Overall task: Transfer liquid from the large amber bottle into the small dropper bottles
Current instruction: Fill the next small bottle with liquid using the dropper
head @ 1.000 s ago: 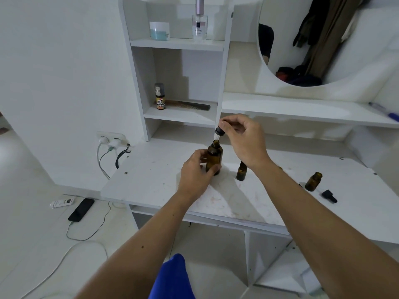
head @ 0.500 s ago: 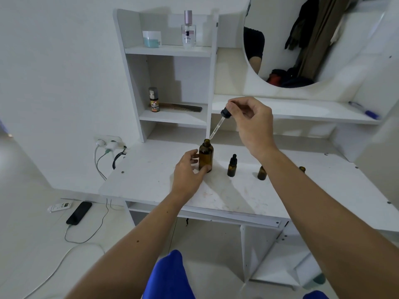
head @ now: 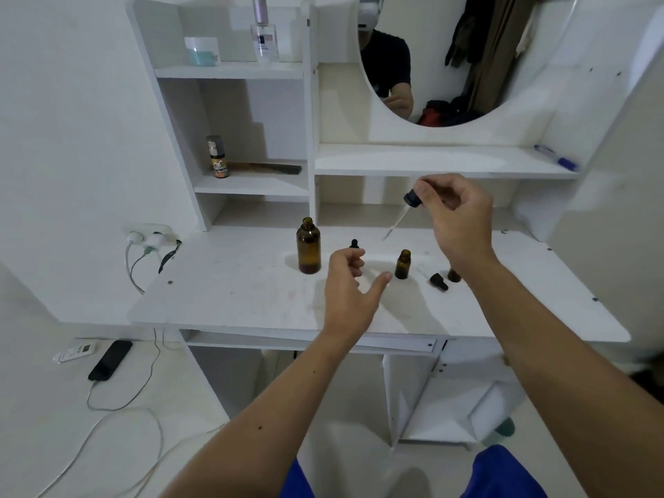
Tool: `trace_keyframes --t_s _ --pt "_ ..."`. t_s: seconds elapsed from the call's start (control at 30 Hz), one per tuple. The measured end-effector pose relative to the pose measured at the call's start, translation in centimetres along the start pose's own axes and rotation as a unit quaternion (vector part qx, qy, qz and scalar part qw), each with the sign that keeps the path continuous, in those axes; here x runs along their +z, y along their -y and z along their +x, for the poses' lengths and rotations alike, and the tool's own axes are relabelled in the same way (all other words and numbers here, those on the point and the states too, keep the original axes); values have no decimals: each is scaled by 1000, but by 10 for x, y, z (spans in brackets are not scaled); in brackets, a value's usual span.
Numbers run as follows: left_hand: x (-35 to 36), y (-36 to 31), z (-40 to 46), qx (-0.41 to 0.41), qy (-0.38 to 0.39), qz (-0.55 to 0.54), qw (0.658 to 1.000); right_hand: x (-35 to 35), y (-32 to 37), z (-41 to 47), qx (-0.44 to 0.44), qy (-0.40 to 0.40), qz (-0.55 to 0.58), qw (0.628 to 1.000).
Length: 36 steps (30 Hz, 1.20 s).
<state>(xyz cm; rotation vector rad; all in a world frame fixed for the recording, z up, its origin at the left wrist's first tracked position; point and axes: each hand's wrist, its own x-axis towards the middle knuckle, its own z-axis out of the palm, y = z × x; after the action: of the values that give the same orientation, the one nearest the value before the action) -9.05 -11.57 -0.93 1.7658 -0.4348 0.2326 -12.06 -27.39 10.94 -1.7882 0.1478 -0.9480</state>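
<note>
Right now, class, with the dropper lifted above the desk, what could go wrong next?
1. The dropper, pinched by the right hand, hangs tilted over bare desk, short of the open small bottle: drops may land on the desk.
2. The left hand is near that bottle but not gripping it; a nudge might tip it.
3. The large amber bottle stands uncapped and unheld.
</note>
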Motion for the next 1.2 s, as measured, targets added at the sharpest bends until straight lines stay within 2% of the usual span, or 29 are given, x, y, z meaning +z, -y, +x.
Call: trace_keyframes --t_s 0.3,0.57,0.83,1.2 --pt "49 -6 7 -26 80 28 996 -38 -20 -3 39 -31 -21 999" --pt "57 -4 21 -63 90 25 994 -33 -24 -2 46 -19 -2 999" --pt "59 -1 28 -85 84 5 993 -23 -32 -5 22 14 -42 999" --pt "60 3 29 -78 73 5 994 -17 -41 -5 35 30 -62 997"
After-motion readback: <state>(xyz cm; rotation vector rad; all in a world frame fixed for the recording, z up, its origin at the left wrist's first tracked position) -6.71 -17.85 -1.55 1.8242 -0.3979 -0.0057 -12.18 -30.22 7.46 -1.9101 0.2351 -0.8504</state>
